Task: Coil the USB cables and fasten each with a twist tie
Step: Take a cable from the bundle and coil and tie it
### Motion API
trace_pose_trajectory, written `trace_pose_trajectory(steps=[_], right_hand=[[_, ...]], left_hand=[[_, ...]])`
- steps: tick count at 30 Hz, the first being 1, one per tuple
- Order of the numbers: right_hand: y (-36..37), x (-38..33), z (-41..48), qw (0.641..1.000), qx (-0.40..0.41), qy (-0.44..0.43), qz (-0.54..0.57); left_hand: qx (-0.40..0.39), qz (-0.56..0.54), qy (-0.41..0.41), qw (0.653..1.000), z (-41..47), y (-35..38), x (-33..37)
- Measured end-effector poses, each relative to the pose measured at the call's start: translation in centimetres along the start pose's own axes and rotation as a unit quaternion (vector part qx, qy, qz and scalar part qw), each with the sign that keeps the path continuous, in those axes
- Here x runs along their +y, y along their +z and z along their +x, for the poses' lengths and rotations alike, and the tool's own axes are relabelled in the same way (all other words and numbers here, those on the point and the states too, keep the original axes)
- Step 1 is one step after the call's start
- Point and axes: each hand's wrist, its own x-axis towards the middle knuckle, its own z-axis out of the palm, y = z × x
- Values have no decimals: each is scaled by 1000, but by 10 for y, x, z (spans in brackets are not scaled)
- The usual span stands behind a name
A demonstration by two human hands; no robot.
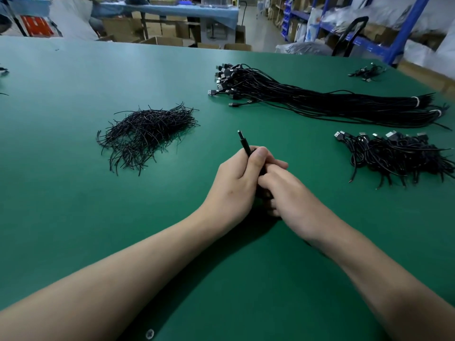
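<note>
Head view — USB cable (243,143) plug protrudes above curled fingers (258,156); left hand (234,183) and right hand (293,200) grip it together, forearms converging over tabletop (73,217).

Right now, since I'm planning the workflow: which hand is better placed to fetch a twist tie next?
Left, probably. The twist tie pile lies on the side of the left hand; the right hand would have to cross over. Both hold the cable, so the right must keep it.
</note>
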Motion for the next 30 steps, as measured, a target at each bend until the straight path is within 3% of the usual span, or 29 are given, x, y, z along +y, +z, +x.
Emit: trace_pose_trajectory(steps=[4, 6, 12, 17, 22, 24, 26, 28, 30], right_hand=[[-5, 0, -2, 988, -62, -30, 135], [-7, 1, -3, 988, -74, -57, 125], [-6, 2, -1, 997, -15, -80, 6], [-4, 5, 0, 982, 44, -142, -118], [-9, 9, 2, 990, 70, -102, -71], [-14, 10, 2, 993, 82, -77, -17], [-18, 10, 2, 994, 89, -42, 50], [-21, 9, 1, 991, 84, -13, 103], [-20, 10, 1, 989, 71, 2, 130]], left_hand=[[4, -21, 2, 1000, 4, -2, -3], [4, -23, 7, 1000, 5, -3, -8], [1, -67, 23, 997, 7, -3, -11], [-3, -59, 46, 997, 11, -4, -11], [-30, 4, 15, 999, 17, -14, -4], [-2, 73, 4, 997, 24, -29, -1], [64, 245, 15, 967, 36, -58, -3], [150, 464, -23, 873, 44, -94, -9], [196, 552, -73, 807, 48, -125, -16]])
